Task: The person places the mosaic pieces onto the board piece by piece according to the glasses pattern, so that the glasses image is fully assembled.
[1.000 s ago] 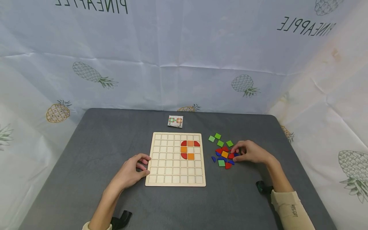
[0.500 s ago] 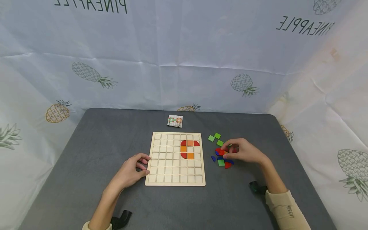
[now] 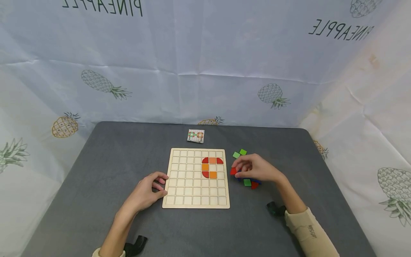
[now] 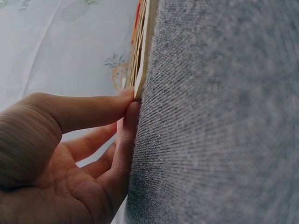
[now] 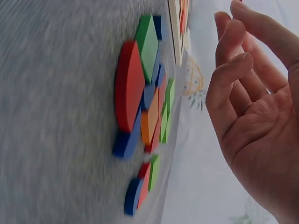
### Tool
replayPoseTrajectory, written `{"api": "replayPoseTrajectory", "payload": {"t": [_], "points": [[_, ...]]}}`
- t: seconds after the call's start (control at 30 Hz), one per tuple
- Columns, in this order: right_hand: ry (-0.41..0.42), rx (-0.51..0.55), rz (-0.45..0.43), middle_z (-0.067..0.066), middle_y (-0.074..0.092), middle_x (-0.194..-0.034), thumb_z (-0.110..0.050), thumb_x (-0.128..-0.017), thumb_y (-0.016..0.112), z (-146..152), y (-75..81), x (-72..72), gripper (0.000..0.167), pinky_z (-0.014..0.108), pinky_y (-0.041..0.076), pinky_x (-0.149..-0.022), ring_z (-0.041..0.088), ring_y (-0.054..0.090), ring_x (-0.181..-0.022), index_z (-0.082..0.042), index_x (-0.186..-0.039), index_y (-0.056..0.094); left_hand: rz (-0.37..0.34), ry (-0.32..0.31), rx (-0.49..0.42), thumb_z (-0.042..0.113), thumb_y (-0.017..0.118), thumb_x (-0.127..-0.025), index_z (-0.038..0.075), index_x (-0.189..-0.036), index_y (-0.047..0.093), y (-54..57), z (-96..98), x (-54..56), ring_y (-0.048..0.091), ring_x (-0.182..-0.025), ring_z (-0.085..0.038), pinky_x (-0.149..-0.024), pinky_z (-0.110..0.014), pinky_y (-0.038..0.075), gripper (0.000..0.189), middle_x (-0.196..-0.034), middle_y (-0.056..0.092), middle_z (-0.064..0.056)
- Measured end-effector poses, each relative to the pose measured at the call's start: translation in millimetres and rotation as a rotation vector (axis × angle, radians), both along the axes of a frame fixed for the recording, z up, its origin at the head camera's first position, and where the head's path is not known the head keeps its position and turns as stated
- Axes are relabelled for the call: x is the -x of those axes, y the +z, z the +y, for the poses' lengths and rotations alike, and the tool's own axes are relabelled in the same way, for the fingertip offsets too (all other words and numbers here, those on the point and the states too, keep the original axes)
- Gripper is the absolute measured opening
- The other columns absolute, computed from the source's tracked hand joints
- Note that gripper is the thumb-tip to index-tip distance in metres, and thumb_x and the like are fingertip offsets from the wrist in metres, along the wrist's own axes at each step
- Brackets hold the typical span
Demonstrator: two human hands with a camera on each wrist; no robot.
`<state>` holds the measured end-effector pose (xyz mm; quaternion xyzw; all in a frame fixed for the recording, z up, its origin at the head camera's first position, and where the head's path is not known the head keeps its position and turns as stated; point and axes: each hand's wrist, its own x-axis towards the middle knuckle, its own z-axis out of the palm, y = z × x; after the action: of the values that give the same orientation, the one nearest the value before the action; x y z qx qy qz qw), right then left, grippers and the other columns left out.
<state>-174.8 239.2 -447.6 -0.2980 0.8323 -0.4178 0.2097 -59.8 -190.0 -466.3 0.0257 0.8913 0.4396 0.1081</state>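
A pale wooden grid board (image 3: 186, 193) lies flat on the grey table. Red rounded pieces (image 3: 205, 174) and orange squares (image 3: 213, 175) fill several cells at its upper right. At the board's left edge, my left hand (image 3: 148, 188) holds the rim with thumb and fingertips, seen close up in the left wrist view. Between thumb and fingers, my right hand (image 3: 255, 167) pinches a red piece (image 3: 233, 171) just off the board's right edge. Only a sliver of that piece shows in the right wrist view. Below the right hand lie loose pieces, partly covered in the head view.
Green squares (image 3: 243, 152), blue pieces, and red (image 5: 129, 86) and orange (image 5: 149, 119) ones lie loose right of the board. A small pattern card (image 3: 196, 136) lies behind the board. A pineapple-print cloth (image 3: 179, 96) hangs beyond the table (image 3: 138, 150).
My right hand has moved left from the loose pieces toward the board, carrying a red piece. My left hand and the board have stayed in place.
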Motion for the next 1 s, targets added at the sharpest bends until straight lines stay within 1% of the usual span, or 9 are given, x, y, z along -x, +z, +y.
{"api": "replayPoseTrajectory", "payload": {"t": [0.07,0.17,0.27,0.37,0.53,0.63,0.8,0.9,1.0], "points": [[0.013,0.014,-0.017,0.004,0.078,-0.100,-0.018,-0.096,0.085,-6,-1.2,0.8,0.024,0.025,0.063,-0.072,0.009,0.071,-0.080,-0.013,-0.117,0.076,0.000,0.001,0.001,0.004,0.087,-0.089,0.005,-0.131,0.069,0.0,-0.1,0.0,0.071,-0.095,-0.016,-0.081,-0.032,0.060,0.045,-0.116,0.070,-0.010],[0.030,0.028,-0.034,0.006,0.077,-0.101,-0.015,-0.096,0.085,-13,-3.7,1.7,0.024,0.025,0.065,-0.075,0.009,0.072,-0.083,-0.011,-0.117,0.075,0.000,0.002,-0.001,0.004,0.087,-0.089,0.005,-0.131,0.069,0.2,-0.3,0.1,0.071,-0.095,-0.016,-0.082,-0.033,0.061,0.045,-0.115,0.070,-0.011],[0.040,0.020,-0.047,0.007,0.076,-0.102,-0.013,-0.095,0.085,-21,-5.1,2.1,0.025,0.025,0.067,-0.080,0.009,0.074,-0.085,-0.009,-0.117,0.074,-0.001,0.002,0.000,0.003,0.087,-0.089,0.005,-0.130,0.069,-0.2,-0.6,0.7,0.071,-0.095,-0.016,-0.081,-0.032,0.060,0.045,-0.115,0.070,-0.011],[0.055,-0.001,-0.047,0.008,0.076,-0.103,-0.011,-0.095,0.085,-28,-5.8,2.9,0.024,0.024,0.067,-0.081,0.009,0.073,-0.085,-0.008,-0.116,0.074,-0.002,0.003,0.002,0.003,0.087,-0.089,0.005,-0.130,0.069,-0.1,-0.7,0.9,0.071,-0.094,-0.016,-0.081,-0.031,0.060,0.044,-0.115,0.070,-0.011],[0.084,-0.029,-0.024,0.008,0.077,-0.103,-0.006,-0.095,0.083,-37,-5.7,4.6,0.022,0.024,0.067,-0.080,0.008,0.073,-0.084,-0.007,-0.115,0.074,0.000,0.000,-0.001,0.003,0.087,-0.089,0.004,-0.130,0.069,0.4,-0.5,1.2,0.071,-0.094,-0.015,-0.081,-0.031,0.060,0.045,-0.115,0.069,-0.011],[0.092,-0.042,-0.009,0.005,0.078,-0.101,-0.005,-0.095,0.083,-41,-7.1,6.1,0.020,0.023,0.067,-0.080,0.007,0.073,-0.084,-0.008,-0.112,0.074,0.000,0.003,-0.001,0.003,0.087,-0.089,0.005,-0.130,0.069,0.4,-0.2,0.5,0.071,-0.094,-0.015,-0.081,-0.031,0.060,0.045,-0.114,0.069,-0.011],[0.116,-0.061,0.034,0.001,0.079,-0.096,-0.005,-0.095,0.081,-47,-9.4,9.1,0.013,0.024,0.064,-0.074,0.005,0.072,-0.079,-0.011,-0.104,0.075,0.000,0.005,-0.003,0.002,0.086,-0.090,0.005,-0.130,0.069,0.2,0.4,-0.7,0.071,-0.094,-0.016,-0.082,-0.032,0.061,0.044,-0.114,0.069,-0.011],[0.132,-0.072,0.064,-0.001,0.079,-0.095,-0.006,-0.095,0.082,-50,-9.2,10.3,0.010,0.025,0.063,-0.073,0.005,0.070,-0.080,-0.013,-0.100,0.076,0.002,0.006,-0.001,0.002,0.086,-0.090,0.004,-0.130,0.069,-0.1,0.7,-1.2,0.071,-0.094,-0.016,-0.082,-0.032,0.060,0.044,-0.114,0.069,-0.011],[0.144,-0.079,0.077,-0.002,0.079,-0.098,-0.008,-0.095,0.083,-52,-9.6,11.5,0.011,0.026,0.064,-0.075,0.003,0.070,-0.083,-0.016,-0.096,0.076,0.001,0.012,0.006,0.002,0.085,-0.090,0.005,-0.130,0.069,-0.5,1.0,-1.2,0.071,-0.094,-0.016,-0.082,-0.031,0.060,0.043,-0.114,0.070,-0.011]]}}
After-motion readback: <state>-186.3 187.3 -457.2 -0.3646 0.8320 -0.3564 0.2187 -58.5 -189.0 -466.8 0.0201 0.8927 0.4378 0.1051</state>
